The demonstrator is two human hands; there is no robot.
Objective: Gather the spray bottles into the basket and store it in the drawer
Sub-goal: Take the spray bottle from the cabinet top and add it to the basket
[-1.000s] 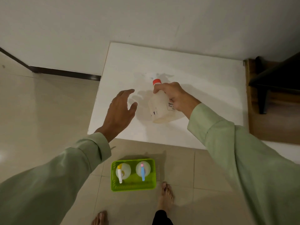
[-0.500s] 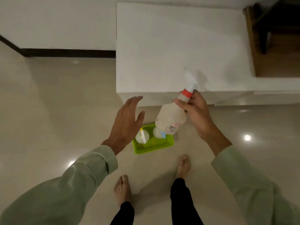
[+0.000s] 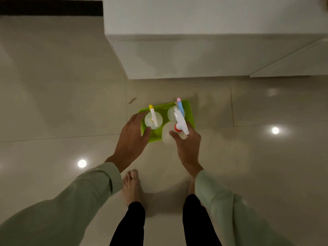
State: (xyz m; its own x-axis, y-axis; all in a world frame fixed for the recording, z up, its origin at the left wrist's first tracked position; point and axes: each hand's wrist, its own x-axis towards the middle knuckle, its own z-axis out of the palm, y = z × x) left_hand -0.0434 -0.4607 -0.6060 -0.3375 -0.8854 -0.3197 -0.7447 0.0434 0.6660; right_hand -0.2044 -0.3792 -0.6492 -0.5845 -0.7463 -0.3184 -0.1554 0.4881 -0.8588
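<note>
A lime green basket sits on the tiled floor in front of my feet. Two translucent spray bottles stand in it: one with a yellow-tipped trigger at the left, one with a blue and pink trigger at the back right. My right hand grips the neck of a third spray bottle with a red collar and white trigger, held over the basket's front right corner. My left hand is spread, fingers over the basket's left rim, holding nothing.
A white cabinet stands just behind the basket, its front face closed. A dark skirting strip runs along the wall at top left. My bare feet are on the glossy beige tiles close behind the basket.
My right hand has carried the red-collared bottle from the cabinet top down to the basket. My left hand has dropped to the basket's left rim. The view has tilted down to the floor.
</note>
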